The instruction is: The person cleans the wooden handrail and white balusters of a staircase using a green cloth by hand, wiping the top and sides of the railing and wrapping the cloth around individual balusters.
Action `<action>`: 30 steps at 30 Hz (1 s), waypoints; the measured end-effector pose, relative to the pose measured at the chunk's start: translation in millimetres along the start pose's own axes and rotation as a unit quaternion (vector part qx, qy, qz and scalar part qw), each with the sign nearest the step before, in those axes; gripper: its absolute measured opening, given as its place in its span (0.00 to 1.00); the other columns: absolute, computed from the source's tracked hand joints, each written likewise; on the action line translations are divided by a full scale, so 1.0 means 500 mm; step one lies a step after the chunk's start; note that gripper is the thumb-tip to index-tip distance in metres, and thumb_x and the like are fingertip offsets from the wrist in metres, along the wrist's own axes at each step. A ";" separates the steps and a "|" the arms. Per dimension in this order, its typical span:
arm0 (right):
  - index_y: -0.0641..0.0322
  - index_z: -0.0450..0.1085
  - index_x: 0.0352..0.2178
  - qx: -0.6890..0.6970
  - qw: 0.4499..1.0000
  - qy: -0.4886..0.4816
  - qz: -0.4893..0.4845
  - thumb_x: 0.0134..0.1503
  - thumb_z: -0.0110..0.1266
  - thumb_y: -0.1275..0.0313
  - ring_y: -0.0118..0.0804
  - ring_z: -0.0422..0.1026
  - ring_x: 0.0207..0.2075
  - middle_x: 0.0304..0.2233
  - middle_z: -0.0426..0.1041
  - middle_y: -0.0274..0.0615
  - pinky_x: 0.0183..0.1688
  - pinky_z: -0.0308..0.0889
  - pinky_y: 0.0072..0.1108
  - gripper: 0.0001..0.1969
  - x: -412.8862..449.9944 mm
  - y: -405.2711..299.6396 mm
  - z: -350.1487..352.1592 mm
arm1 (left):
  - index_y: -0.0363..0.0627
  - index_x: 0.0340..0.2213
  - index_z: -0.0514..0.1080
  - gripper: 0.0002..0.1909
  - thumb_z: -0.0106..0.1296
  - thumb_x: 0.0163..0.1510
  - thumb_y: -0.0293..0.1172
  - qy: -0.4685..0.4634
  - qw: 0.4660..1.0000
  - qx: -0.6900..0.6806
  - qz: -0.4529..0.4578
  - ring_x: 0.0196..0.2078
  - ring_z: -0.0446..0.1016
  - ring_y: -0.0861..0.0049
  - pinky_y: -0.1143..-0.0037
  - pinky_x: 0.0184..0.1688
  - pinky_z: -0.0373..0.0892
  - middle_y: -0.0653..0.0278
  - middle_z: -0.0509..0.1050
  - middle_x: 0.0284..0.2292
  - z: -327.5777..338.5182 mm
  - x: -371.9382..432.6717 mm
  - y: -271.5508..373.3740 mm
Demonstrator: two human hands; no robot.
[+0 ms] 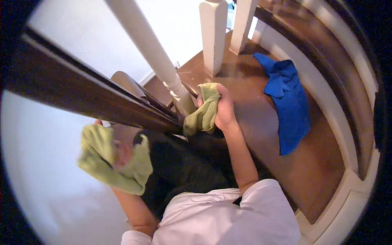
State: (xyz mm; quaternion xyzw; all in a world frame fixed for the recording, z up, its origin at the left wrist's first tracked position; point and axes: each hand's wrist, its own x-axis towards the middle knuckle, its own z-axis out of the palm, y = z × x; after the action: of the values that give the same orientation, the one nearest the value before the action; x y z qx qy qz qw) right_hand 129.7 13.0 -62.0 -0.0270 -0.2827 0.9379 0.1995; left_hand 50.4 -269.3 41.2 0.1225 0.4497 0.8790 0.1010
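In my left hand (pixel 124 155) is a yellow-green cloth (pixel 97 141), folded over and hanging around the fingers, beside the dark wooden rail (pixel 92 88). Part of that hand is hidden by the cloth. My right hand (pixel 225 107) grips a second yellow-green cloth (pixel 205 111), bunched up and darker at its lower left end. This cloth is close to the foot of a white turned baluster (pixel 180 95); whether it touches the wood I cannot tell. To the right, a blue cloth (pixel 289 110) lies crumpled on the brown wooden stair tread (pixel 263 141).
Two more white balusters, one nearer (pixel 212 39) and one farther (pixel 242 27), rise from the tread's far edge. Along the right side curves a white stair riser (pixel 324 110), with higher brown steps (pixel 333 52) beyond it. A white wall (pixel 39 171) stands at the left.
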 end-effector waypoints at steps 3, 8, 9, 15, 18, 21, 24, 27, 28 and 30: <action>0.64 0.64 0.37 0.066 0.983 -0.152 0.080 0.53 0.40 0.62 0.34 0.69 0.33 0.32 0.69 0.42 0.39 0.64 0.22 0.16 -0.015 0.002 -0.020 | 0.42 0.42 0.62 0.28 0.54 0.35 0.34 -0.208 0.966 -0.046 -0.144 0.34 0.69 0.76 0.72 0.36 0.67 0.50 0.68 0.38 0.082 -0.039 -0.041; 0.64 0.67 0.28 0.005 0.994 0.104 -0.015 0.42 0.50 0.72 0.32 0.69 0.29 0.27 0.70 0.37 0.37 0.64 0.21 0.10 -0.046 -0.050 0.053 | 0.36 0.28 0.68 0.12 0.49 0.41 0.32 -0.248 0.898 0.194 -0.307 0.34 0.69 0.77 0.81 0.39 0.64 0.59 0.71 0.30 0.135 -0.010 -0.106; 0.65 0.68 0.29 0.015 0.997 0.073 -0.026 0.41 0.50 0.72 0.32 0.70 0.30 0.28 0.71 0.37 0.38 0.64 0.21 0.11 -0.047 -0.059 0.046 | 0.36 0.28 0.68 0.12 0.49 0.41 0.32 -0.249 0.898 0.195 -0.307 0.34 0.69 0.77 0.81 0.39 0.64 0.59 0.71 0.30 0.142 0.003 -0.120; 0.65 0.67 0.31 -0.041 0.998 0.036 -0.018 0.41 0.51 0.77 0.29 0.70 0.30 0.29 0.71 0.37 0.33 0.66 0.20 0.11 -0.050 -0.092 0.119 | 0.35 0.36 0.69 0.16 0.45 0.53 0.36 -0.220 0.895 0.323 -0.215 0.33 0.66 0.86 0.83 0.38 0.63 0.68 0.70 0.30 0.238 0.017 -0.174; 0.64 0.67 0.32 -0.070 0.996 0.050 -0.024 0.44 0.53 0.77 0.29 0.70 0.29 0.29 0.71 0.36 0.32 0.66 0.19 0.11 -0.042 -0.096 0.132 | 0.36 0.37 0.69 0.14 0.47 0.52 0.33 -0.247 0.877 0.316 -0.263 0.35 0.65 0.86 0.84 0.39 0.62 0.68 0.70 0.33 0.226 0.031 -0.182; 0.63 0.66 0.32 -0.117 0.984 0.125 -0.043 0.46 0.55 0.75 0.27 0.70 0.28 0.28 0.71 0.35 0.31 0.66 0.18 0.10 -0.017 -0.083 0.120 | 0.36 0.35 0.70 0.13 0.48 0.50 0.32 -0.215 0.850 0.330 -0.349 0.36 0.65 0.86 0.83 0.41 0.62 0.67 0.69 0.35 0.183 0.039 -0.198; 0.62 0.66 0.32 -0.122 0.981 0.147 -0.037 0.47 0.56 0.74 0.26 0.70 0.27 0.27 0.70 0.34 0.29 0.66 0.17 0.10 0.000 -0.065 0.118 | 0.37 0.34 0.70 0.12 0.49 0.49 0.32 -0.258 0.871 0.356 -0.218 0.35 0.66 0.85 0.82 0.39 0.63 0.69 0.70 0.33 0.178 0.028 -0.215; 0.63 0.66 0.31 -0.119 0.990 0.076 -0.025 0.46 0.57 0.73 0.24 0.69 0.25 0.24 0.70 0.33 0.28 0.65 0.17 0.10 0.004 -0.060 0.130 | 0.38 0.33 0.70 0.12 0.50 0.48 0.32 -0.101 0.933 0.256 -0.233 0.34 0.66 0.85 0.82 0.39 0.63 0.70 0.70 0.31 0.188 0.020 -0.218; 0.63 0.66 0.30 -0.196 0.978 0.056 -0.052 0.46 0.57 0.73 0.23 0.69 0.24 0.23 0.70 0.32 0.27 0.65 0.16 0.10 0.009 -0.059 0.126 | 0.39 0.34 0.70 0.12 0.50 0.48 0.32 -0.153 0.904 0.274 -0.290 0.34 0.66 0.85 0.82 0.39 0.63 0.70 0.70 0.31 0.174 0.026 -0.208; 0.65 0.66 0.26 -0.301 0.948 0.047 -0.089 0.45 0.57 0.71 0.22 0.67 0.24 0.21 0.69 0.32 0.26 0.64 0.16 0.10 0.016 -0.068 0.127 | 0.40 0.34 0.70 0.11 0.49 0.50 0.33 -0.217 0.866 0.306 -0.332 0.33 0.65 0.87 0.83 0.38 0.63 0.72 0.70 0.30 0.163 0.024 -0.204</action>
State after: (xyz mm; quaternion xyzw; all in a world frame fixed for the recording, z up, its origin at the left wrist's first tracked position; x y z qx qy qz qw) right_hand 124.2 9.2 10.1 -0.1051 -0.5437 0.7849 0.2780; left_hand 70.9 -144.9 5.8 0.1784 0.6770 0.5633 0.4388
